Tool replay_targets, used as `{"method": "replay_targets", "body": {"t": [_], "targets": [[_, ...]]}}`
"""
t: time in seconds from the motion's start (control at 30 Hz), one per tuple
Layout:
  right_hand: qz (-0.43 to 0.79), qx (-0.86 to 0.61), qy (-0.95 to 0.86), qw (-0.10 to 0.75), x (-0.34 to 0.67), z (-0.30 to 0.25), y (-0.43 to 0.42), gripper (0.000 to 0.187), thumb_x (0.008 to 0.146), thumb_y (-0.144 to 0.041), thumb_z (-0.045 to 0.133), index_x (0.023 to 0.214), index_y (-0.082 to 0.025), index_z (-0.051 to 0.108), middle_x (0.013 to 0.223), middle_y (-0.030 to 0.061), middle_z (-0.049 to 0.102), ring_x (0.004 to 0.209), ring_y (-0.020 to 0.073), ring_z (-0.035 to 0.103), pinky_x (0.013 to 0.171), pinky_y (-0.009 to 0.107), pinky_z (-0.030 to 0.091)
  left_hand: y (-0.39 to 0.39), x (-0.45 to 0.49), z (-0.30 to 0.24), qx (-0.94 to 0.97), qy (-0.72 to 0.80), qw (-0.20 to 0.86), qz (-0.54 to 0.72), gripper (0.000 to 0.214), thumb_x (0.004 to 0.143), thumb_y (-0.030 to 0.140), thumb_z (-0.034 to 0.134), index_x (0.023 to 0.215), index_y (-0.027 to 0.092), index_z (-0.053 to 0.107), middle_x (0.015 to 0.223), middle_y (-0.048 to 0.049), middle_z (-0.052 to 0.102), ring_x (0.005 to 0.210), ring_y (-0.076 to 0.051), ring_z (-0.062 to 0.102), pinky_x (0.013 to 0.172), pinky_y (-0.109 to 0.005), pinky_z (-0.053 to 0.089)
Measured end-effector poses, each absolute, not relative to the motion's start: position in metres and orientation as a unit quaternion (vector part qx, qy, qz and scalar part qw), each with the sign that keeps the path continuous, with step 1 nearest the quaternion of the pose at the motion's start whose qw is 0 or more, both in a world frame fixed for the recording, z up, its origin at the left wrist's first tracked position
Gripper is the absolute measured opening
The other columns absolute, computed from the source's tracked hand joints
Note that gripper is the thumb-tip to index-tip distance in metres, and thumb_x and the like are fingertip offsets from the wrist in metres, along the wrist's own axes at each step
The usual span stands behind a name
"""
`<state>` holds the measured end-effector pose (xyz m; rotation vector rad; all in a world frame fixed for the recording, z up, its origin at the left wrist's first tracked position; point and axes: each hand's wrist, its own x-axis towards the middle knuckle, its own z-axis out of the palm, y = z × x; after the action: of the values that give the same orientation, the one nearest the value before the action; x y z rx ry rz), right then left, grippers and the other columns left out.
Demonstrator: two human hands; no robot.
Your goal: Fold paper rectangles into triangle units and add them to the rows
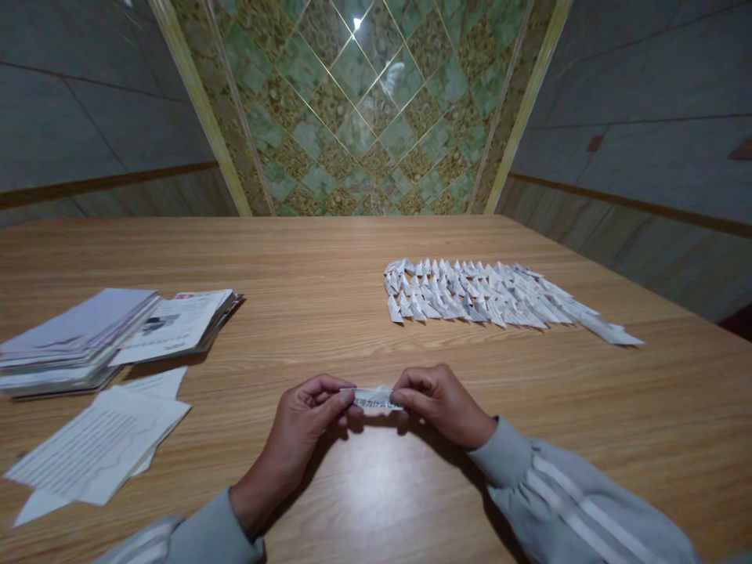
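Between my two hands is a small folded paper (374, 400) with printed characters on its front strip and a small point rising behind it. My left hand (306, 413) pinches its left end between thumb and fingers. At the right end, my right hand (438, 401) grips it the same way. The paper is held just above the wooden table (282, 258), near the middle. Its underside and the fingertips behind it are partly hidden.
Rows of folded paper boats (470, 296) stand at the right back. To the left lie a thick stack of papers (70, 337), printed booklets (182, 325) and a few loose printed sheets (103, 442). A tiled wall (364, 110) rises behind the table.
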<state>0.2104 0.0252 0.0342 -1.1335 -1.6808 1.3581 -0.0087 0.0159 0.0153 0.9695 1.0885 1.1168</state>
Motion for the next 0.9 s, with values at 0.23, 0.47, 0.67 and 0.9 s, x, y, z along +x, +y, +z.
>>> {"method": "replay_targets", "body": {"t": [0.23,0.47,0.67,0.9], "targets": [[0.489,-0.415,-0.690,0.334,0.218,0.037,0.028,0.039,0.089,-0.051,0.060,0.073,-0.016,0.067,0.052,-0.0019,0.061,0.048,0.0105,0.053,0.051,0.021,0.040,0.017,-0.004,0.015,0.429,0.474,0.590,0.494,0.030,0.069,0.038,0.084,0.079,0.013,0.069,0.061,-0.0048,0.073,0.051,-0.013,0.061,0.049,-0.020,0.049],[0.544,-0.387,-0.690,0.280,0.228,0.036,0.035,0.047,0.089,-0.057,0.056,0.087,-0.013,0.070,0.064,0.0056,0.073,0.048,0.0108,0.054,0.049,0.021,0.041,0.020,-0.003,0.010,0.417,0.468,0.591,0.508,0.034,0.069,0.040,0.084,0.082,0.013,0.069,0.060,-0.0049,0.072,0.051,-0.014,0.062,0.048,-0.021,0.048],[0.402,-0.518,-0.647,0.389,0.253,0.037,0.053,0.034,0.083,-0.047,0.061,0.074,-0.016,0.067,0.058,0.0015,0.066,0.047,0.0123,0.056,0.047,0.022,0.040,0.023,0.000,0.008,0.433,0.464,0.586,0.503,0.036,0.077,0.042,0.077,0.096,0.013,0.068,0.081,-0.0100,0.076,0.056,-0.014,0.064,0.051,-0.023,0.049],[0.094,-0.688,-0.515,0.503,0.335,0.048,0.075,0.039,0.079,-0.045,0.056,0.091,-0.012,0.072,0.067,0.0067,0.068,0.065,0.0214,0.063,0.067,0.031,0.044,0.022,0.001,0.008,0.458,0.467,0.577,0.489,0.036,0.079,0.042,0.075,0.099,0.013,0.068,0.080,-0.0091,0.075,0.055,-0.014,0.065,0.051,-0.024,0.047]]}}
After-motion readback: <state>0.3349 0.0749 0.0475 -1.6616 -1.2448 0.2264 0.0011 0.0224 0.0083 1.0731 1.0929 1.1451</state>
